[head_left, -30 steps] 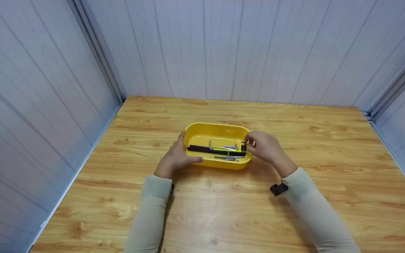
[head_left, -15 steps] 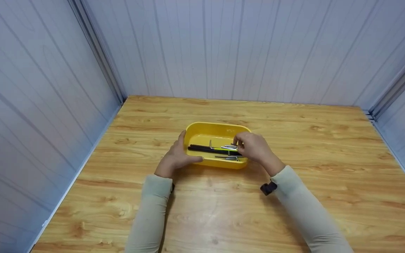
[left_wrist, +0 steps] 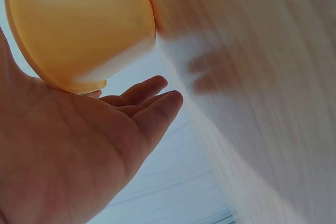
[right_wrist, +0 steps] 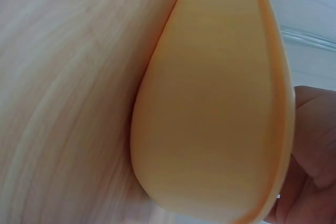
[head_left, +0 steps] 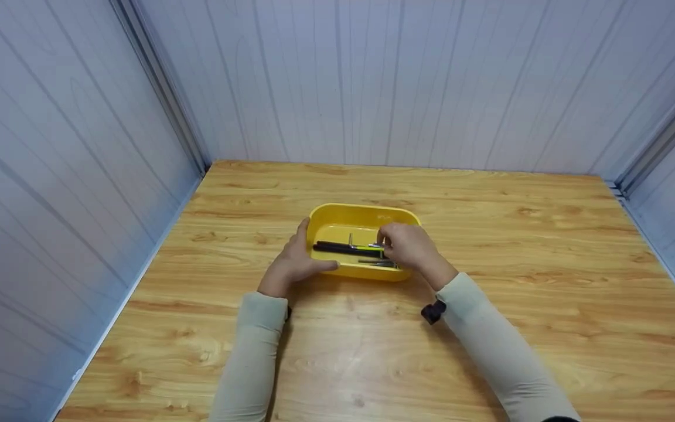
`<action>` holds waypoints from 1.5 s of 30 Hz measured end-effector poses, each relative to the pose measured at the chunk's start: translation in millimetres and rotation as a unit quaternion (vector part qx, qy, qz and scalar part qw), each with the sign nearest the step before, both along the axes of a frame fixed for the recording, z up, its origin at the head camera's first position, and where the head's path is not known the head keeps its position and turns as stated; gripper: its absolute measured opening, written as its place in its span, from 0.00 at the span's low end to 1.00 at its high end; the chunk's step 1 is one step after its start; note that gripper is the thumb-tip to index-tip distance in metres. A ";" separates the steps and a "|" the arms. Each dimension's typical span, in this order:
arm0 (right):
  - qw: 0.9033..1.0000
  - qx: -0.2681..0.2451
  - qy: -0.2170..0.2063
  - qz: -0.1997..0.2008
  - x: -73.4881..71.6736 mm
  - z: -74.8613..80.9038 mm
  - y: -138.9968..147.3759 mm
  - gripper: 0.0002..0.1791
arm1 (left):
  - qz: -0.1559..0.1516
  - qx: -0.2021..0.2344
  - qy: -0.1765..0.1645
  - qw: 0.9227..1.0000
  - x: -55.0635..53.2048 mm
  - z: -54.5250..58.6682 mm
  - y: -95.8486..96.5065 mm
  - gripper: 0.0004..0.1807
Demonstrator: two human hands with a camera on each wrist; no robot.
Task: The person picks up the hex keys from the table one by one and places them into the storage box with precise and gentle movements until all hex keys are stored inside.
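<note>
A yellow plastic bin (head_left: 361, 215) sits on the table. My left hand (head_left: 293, 259) grips its left end, thumb over the near rim and fingers along the outside. In the left wrist view the palm (left_wrist: 68, 150) lies against the bin wall. Over the right half of the bin, my right hand (head_left: 411, 246) reaches inside with curled fingers at the metal pieces; I cannot tell whether it pinches one. Inside lie long black sticks (head_left: 337, 248), a thin yellow-green stick (head_left: 370, 248), a small L-shaped hex key (head_left: 350, 240) and silver metal pieces (head_left: 375, 262), partly hidden by the right hand.
The wooden table (head_left: 349, 340) spreads out on all sides of the bin. Pale panelled walls (head_left: 361, 82) rise behind and at the left and right. A dark wrist-worn device (head_left: 433, 312) hangs below the right sleeve.
My right hand has moved from the bin's right rim leftward and in over the metal pieces, covering more of them. A thin orange-brown thing at its fingertips earlier no longer shows. The left hand stays.
</note>
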State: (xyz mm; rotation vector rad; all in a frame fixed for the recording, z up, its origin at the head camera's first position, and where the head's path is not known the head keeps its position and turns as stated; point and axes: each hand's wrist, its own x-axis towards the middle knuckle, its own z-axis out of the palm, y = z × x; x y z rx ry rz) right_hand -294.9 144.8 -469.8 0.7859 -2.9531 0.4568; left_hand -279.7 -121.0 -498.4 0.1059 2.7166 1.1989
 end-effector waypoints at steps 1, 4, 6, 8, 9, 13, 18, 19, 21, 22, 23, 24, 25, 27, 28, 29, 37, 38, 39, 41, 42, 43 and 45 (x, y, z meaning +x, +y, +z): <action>1.000 0.004 -0.007 -0.002 -0.8 -0.9 -1.0 0.10 | 0.001 0.001 -0.001 1.000 0.3 -0.1 -0.1 0.71; 1.000 0.011 -0.026 -0.004 -3.4 -3.8 -3.5 0.10 | 0.004 0.002 -0.002 1.000 0.8 -0.7 -0.2 0.71; 0.999 0.014 -0.034 -0.003 -4.6 -5.2 -4.9 0.10 | 0.004 0.007 -0.001 1.000 1.1 -0.5 -0.5 0.71; 0.999 0.017 -0.034 -0.002 -5.5 -6.6 -5.9 0.10 | 0.002 0.011 0.001 1.000 1.0 -0.3 -0.6 0.72; 0.999 0.018 -0.032 -0.002 -5.8 -7.0 -6.2 0.09 | 0.000 0.013 0.001 1.000 1.0 -0.1 -0.7 0.72; 0.999 0.028 -0.024 -0.005 -6.5 -7.8 -5.8 0.09 | -0.001 0.016 0.001 1.000 1.1 0.9 -0.3 0.72; 0.999 0.035 -0.025 -0.005 -7.0 -9.5 -5.3 0.10 | 0.005 0.010 -0.002 1.000 1.5 1.3 0.1 0.72; 0.999 0.036 -0.025 -0.006 -7.2 -10.0 -5.2 0.11 | 0.004 0.010 -0.002 1.000 1.5 1.4 0.1 0.72; 0.999 0.035 -0.026 -0.007 -7.6 -10.5 -5.6 0.11 | 0.002 0.011 0.000 1.000 1.3 1.4 0.1 0.71; 0.999 0.034 -0.028 -0.008 -7.8 -10.7 -5.7 0.11 | 0.001 0.012 0.002 1.000 1.2 1.4 0.1 0.71; 0.999 0.033 -0.029 -0.008 -8.0 -10.9 -5.9 0.11 | 0.000 0.013 0.002 1.000 1.2 1.5 0.1 0.71; 0.999 0.034 -0.029 -0.008 -8.2 -11.1 -5.9 0.11 | -0.001 0.013 0.002 1.000 1.2 1.5 0.0 0.71; 0.999 0.033 -0.032 -0.010 -8.3 -11.3 -5.9 0.11 | 0.000 0.011 0.001 1.000 1.2 1.4 0.1 0.71; 0.999 0.032 -0.034 -0.012 -8.6 -11.9 -6.0 0.10 | 0.001 0.008 0.000 1.000 1.0 1.0 0.1 0.71; 0.999 0.031 -0.034 -0.012 -8.7 -12.4 -6.0 0.09 | 0.002 0.007 0.000 1.000 0.9 0.8 0.0 0.71; 0.999 0.030 -0.035 -0.012 -8.7 -12.8 -6.0 0.09 | 0.003 0.005 0.000 1.000 0.8 0.6 0.1 0.72; 0.999 0.018 -0.043 -0.016 -7.7 -13.9 -4.8 0.08 | 0.006 0.008 0.000 1.000 0.8 -0.3 0.7 0.72; 0.999 0.018 -0.042 -0.016 -7.7 -13.8 -4.8 0.08 | 0.006 0.009 0.000 1.000 0.9 -0.1 0.7 0.72; 0.999 0.017 -0.042 -0.017 -7.5 -13.4 -5.0 0.08 | 0.006 0.011 -0.001 1.000 1.0 0.0 0.7 0.72; 0.999 0.018 -0.043 -0.018 -7.3 -12.8 -5.3 0.08 | 0.008 0.012 -0.001 1.000 1.1 0.4 0.5 0.72; 0.999 0.018 -0.044 -0.018 -7.2 -12.7 -5.4 0.08 | 0.007 0.013 -0.001 1.000 0.9 0.6 0.5 0.72; 0.999 0.019 -0.043 -0.017 -7.3 -12.5 -5.4 0.08 | 0.008 0.012 -0.002 1.000 0.8 0.9 0.6 0.73; 0.999 0.018 -0.044 -0.018 -7.5 -12.5 -5.4 0.08 | 0.008 0.010 -0.002 1.000 0.5 1.5 0.7 0.73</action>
